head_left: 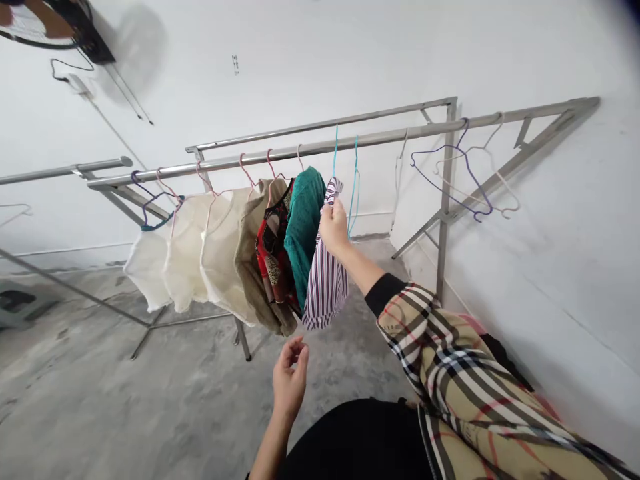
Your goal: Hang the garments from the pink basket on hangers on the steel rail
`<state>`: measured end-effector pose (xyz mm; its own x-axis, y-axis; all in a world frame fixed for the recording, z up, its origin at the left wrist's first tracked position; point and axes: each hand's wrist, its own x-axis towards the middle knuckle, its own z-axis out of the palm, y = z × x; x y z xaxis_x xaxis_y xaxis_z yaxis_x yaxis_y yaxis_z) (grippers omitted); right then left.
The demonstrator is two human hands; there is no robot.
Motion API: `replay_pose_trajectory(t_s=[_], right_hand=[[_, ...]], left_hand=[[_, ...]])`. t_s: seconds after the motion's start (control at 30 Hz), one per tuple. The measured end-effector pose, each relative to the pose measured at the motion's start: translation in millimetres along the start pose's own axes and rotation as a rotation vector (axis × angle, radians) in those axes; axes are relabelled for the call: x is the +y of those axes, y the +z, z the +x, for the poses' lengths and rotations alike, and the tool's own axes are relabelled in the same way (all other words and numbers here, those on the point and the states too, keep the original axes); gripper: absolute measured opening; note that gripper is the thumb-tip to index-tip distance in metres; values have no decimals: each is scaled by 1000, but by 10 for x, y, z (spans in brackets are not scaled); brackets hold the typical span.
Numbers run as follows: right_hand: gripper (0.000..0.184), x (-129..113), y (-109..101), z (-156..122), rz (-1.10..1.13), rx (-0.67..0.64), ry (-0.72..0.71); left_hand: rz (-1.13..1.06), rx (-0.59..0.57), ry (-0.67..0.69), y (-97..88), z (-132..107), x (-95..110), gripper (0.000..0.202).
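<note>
Plainly, the right hand (pixel 334 223) is nearer

It grips the striped garment (pixel 327 287) near the top, under the rail (pixel 385 138); the long axis hangs downward. The left hand (pixel 290 383), loosely curled, looks empty to me, just below the hem (pixel 319 323).

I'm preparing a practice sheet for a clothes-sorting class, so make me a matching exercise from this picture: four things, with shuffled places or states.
1. Striped garment
2. Red patterned garment
3. Left hand
4. Right hand

A. Holding nothing
B. Gripping striped cloth near its top
C. Rightmost of the garments
D. Between the brown garment and the green garment

Pairs: 1-C, 2-D, 3-A, 4-B
</note>
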<state>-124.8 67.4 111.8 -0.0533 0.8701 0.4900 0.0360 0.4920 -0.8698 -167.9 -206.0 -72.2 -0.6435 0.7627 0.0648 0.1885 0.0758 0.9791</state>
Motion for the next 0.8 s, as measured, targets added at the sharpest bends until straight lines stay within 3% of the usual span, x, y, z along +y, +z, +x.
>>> replay_pose_trajectory(t_s=[0.2,0.3,0.4,0.5,0.6,0.7,0.8], right_hand=[[47,328,161,-205,-126,-96,80],[58,445,123,-423,-167,-146,-17],[65,585,-63,-898,-254,-185,-151],[62,832,-446,-1608,-328,-352,-129],[58,1184,-1020,-2363,-507,-604,243],[52,1532,-1717,-2997,-632,-554,550],[46,1786,-2421,-3421,-744,-438,795]], left_hand=[[7,-2,-46,-119,-44,-233,46],[14,-37,-58,-103,-30,-254,46],[34,-101,-73,-31,9,-234,47],[61,-206,-83,90,62,-259,46],[83,-334,-100,250,106,-359,45],[117,-439,-127,439,123,-462,45],[182,-530,-133,639,119,-481,45]])
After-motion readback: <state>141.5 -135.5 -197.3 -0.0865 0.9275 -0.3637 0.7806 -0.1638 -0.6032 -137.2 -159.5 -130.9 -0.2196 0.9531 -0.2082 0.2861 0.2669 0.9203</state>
